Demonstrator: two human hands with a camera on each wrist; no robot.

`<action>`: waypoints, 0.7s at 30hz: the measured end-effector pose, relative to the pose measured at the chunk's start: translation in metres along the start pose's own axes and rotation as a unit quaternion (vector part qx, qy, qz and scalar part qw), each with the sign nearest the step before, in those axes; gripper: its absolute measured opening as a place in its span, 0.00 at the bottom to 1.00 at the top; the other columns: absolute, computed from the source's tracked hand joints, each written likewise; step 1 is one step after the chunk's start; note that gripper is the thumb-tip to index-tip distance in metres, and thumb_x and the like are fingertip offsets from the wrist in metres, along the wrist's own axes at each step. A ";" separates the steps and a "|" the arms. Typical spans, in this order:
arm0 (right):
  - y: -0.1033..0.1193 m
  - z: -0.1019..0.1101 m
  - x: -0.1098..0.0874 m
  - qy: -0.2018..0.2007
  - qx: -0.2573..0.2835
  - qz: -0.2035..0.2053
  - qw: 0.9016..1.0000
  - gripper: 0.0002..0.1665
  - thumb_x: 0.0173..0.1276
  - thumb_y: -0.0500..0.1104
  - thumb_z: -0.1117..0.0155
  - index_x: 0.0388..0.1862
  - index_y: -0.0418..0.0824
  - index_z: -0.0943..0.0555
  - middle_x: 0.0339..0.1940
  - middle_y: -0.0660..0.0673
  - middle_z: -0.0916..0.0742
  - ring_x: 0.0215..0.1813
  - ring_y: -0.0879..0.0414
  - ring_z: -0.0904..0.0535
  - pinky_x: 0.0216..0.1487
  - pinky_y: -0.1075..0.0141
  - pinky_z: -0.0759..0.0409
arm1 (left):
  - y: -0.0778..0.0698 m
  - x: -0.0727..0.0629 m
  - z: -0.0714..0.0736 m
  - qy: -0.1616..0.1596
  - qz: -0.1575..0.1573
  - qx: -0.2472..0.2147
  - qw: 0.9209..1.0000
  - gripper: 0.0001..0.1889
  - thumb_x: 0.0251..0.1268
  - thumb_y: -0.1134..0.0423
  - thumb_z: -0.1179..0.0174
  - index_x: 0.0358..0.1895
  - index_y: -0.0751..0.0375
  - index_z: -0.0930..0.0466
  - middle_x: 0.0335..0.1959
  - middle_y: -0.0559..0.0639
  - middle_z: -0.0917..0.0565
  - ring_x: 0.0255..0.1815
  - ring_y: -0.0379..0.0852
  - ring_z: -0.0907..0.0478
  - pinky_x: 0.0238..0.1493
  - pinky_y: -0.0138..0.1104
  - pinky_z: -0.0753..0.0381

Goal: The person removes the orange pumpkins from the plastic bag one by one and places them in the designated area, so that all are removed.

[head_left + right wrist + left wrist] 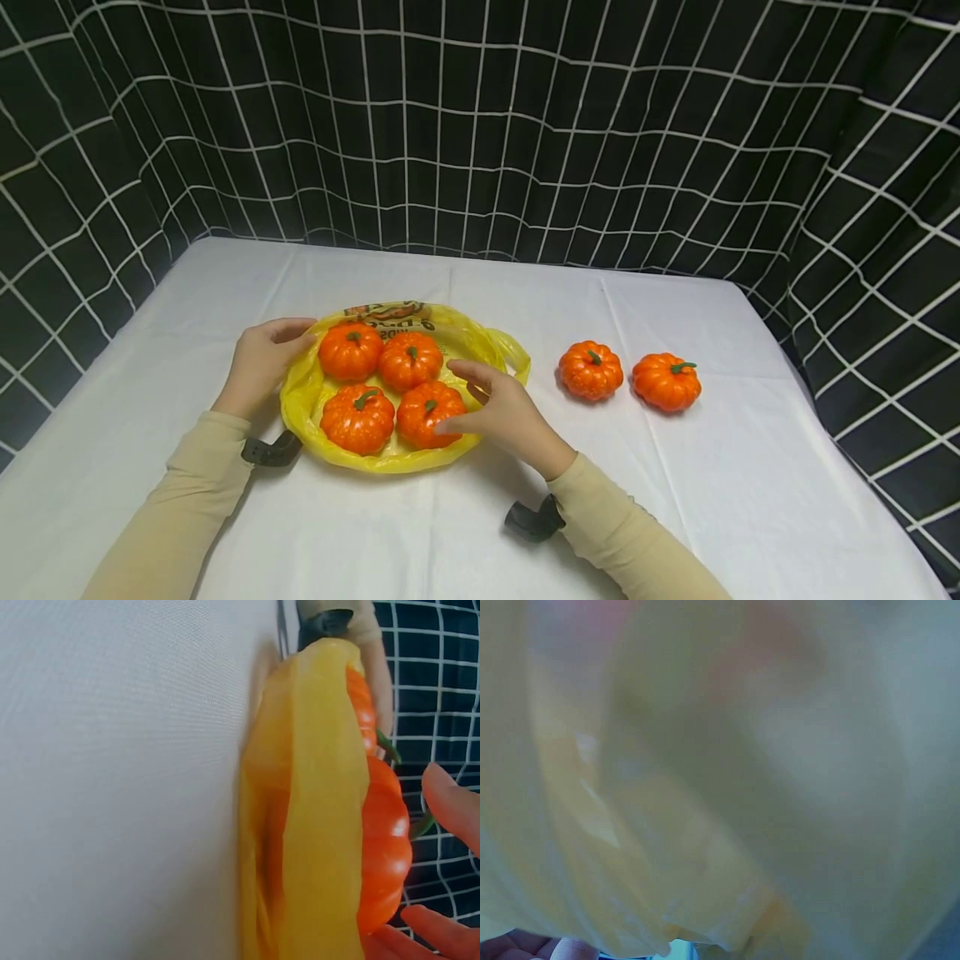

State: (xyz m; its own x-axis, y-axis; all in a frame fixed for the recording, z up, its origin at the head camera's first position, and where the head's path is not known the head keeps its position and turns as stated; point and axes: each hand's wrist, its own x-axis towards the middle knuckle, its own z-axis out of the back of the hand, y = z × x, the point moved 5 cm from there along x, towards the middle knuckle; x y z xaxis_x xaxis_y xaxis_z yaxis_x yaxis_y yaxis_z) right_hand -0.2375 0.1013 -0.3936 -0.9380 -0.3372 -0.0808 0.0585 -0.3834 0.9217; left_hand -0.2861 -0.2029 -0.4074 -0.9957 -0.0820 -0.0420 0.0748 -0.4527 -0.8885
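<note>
A black curtain (480,125) is hung around a white-covered table (412,533), on which an open yellow bag (375,464) (printed on its far inner side) is set. Its left rim is met by the left hand (262,360), though whether it is gripped cannot be told; the right hand (513,417) is held open over the right rim. Four orange pumpkins (352,354) are gathered in the bag, the near-right one overlapped by that hand's thumb, and two more pumpkins (590,372) are placed on the table to the right.
</note>
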 end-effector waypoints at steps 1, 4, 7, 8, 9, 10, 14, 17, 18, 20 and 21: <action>-0.001 -0.002 0.001 0.002 -0.007 -0.001 1.000 0.49 0.49 0.38 0.18 0.71 0.36 0.29 0.72 0.40 0.24 0.75 0.43 0.32 0.74 0.54 0.31 | 0.000 0.000 0.000 0.000 0.000 0.000 1.000 0.22 0.73 0.59 0.46 0.65 0.66 0.26 0.66 0.65 0.24 0.71 0.61 0.31 0.71 0.50 0.28; -0.002 -0.005 0.002 0.001 -0.033 -0.002 0.999 0.49 0.47 0.39 0.17 0.70 0.37 0.28 0.71 0.42 0.23 0.75 0.44 0.31 0.74 0.53 0.30 | 0.000 0.000 0.000 0.002 0.000 -0.003 1.000 0.22 0.73 0.59 0.45 0.65 0.66 0.26 0.66 0.66 0.24 0.71 0.61 0.30 0.71 0.50 0.28; -0.003 -0.007 0.003 0.000 -0.066 -0.005 0.998 0.49 0.46 0.42 0.16 0.69 0.38 0.26 0.70 0.43 0.21 0.74 0.45 0.30 0.74 0.52 0.30 | 0.000 0.000 0.001 0.003 -0.005 -0.005 1.000 0.22 0.73 0.59 0.45 0.65 0.67 0.25 0.66 0.66 0.23 0.70 0.60 0.30 0.71 0.49 0.28; -0.004 -0.007 0.003 -0.001 -0.077 -0.007 0.997 0.49 0.46 0.42 0.16 0.69 0.38 0.26 0.69 0.43 0.21 0.74 0.45 0.30 0.75 0.51 0.31 | 0.000 0.000 0.001 0.003 -0.006 -0.006 1.000 0.22 0.73 0.59 0.45 0.65 0.67 0.25 0.65 0.66 0.23 0.70 0.60 0.30 0.71 0.49 0.28; -0.004 -0.008 0.003 -0.001 -0.086 -0.009 0.996 0.49 0.46 0.43 0.16 0.68 0.39 0.26 0.69 0.43 0.20 0.74 0.46 0.30 0.75 0.51 0.32 | -0.001 0.000 0.001 0.003 -0.008 -0.007 1.000 0.22 0.73 0.59 0.45 0.65 0.67 0.25 0.65 0.66 0.23 0.70 0.60 0.30 0.71 0.49 0.28; -0.005 -0.008 0.003 0.000 -0.093 -0.012 0.996 0.49 0.45 0.43 0.16 0.68 0.39 0.25 0.69 0.43 0.20 0.74 0.46 0.30 0.76 0.50 0.32 | -0.001 0.000 0.001 0.004 -0.009 -0.007 1.000 0.22 0.73 0.59 0.45 0.65 0.67 0.25 0.65 0.66 0.23 0.70 0.61 0.30 0.71 0.50 0.28; -0.005 -0.010 0.002 0.002 -0.106 -0.013 0.994 0.48 0.45 0.42 0.16 0.67 0.40 0.25 0.68 0.42 0.20 0.73 0.46 0.29 0.76 0.50 0.33 | -0.001 0.000 0.001 0.003 -0.011 -0.005 1.000 0.22 0.73 0.59 0.45 0.65 0.67 0.25 0.65 0.67 0.23 0.70 0.61 0.30 0.71 0.50 0.28; -0.004 -0.010 0.002 0.001 -0.106 -0.011 0.994 0.47 0.45 0.42 0.16 0.67 0.39 0.24 0.68 0.41 0.20 0.72 0.46 0.28 0.75 0.50 0.31 | -0.001 0.000 0.001 0.003 -0.010 -0.004 1.000 0.22 0.73 0.59 0.45 0.65 0.67 0.25 0.65 0.67 0.23 0.70 0.61 0.30 0.71 0.50 0.28; -0.003 -0.011 0.002 0.001 -0.107 -0.012 0.994 0.46 0.45 0.42 0.16 0.66 0.39 0.24 0.67 0.41 0.19 0.72 0.46 0.28 0.75 0.51 0.31 | -0.001 0.000 0.000 0.003 -0.008 -0.005 1.000 0.22 0.73 0.59 0.45 0.65 0.67 0.25 0.65 0.67 0.23 0.70 0.61 0.30 0.71 0.50 0.28; -0.003 -0.011 0.001 -0.001 -0.110 -0.014 0.994 0.46 0.45 0.42 0.16 0.66 0.39 0.23 0.67 0.41 0.19 0.72 0.46 0.27 0.75 0.51 0.31 | -0.001 0.000 0.000 0.003 -0.007 -0.006 1.000 0.22 0.73 0.59 0.45 0.65 0.67 0.25 0.65 0.66 0.23 0.70 0.61 0.30 0.71 0.50 0.28; -0.003 -0.011 0.001 -0.002 -0.111 -0.015 0.994 0.45 0.46 0.42 0.16 0.66 0.39 0.23 0.67 0.41 0.19 0.71 0.46 0.27 0.75 0.51 0.31 | -0.001 0.000 0.000 0.003 -0.006 -0.007 1.000 0.22 0.73 0.59 0.45 0.65 0.67 0.25 0.65 0.66 0.23 0.70 0.61 0.30 0.71 0.50 0.28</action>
State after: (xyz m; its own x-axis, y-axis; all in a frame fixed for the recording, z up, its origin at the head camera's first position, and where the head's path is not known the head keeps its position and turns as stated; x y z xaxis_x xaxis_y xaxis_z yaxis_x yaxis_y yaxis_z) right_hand -0.2350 0.0926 -0.4003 -0.9420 -0.3187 -0.1048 0.1039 -0.5742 0.8121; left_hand -0.2865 -0.2027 -0.4068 -0.9969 -0.0706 -0.0335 0.0614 -0.4418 -0.8950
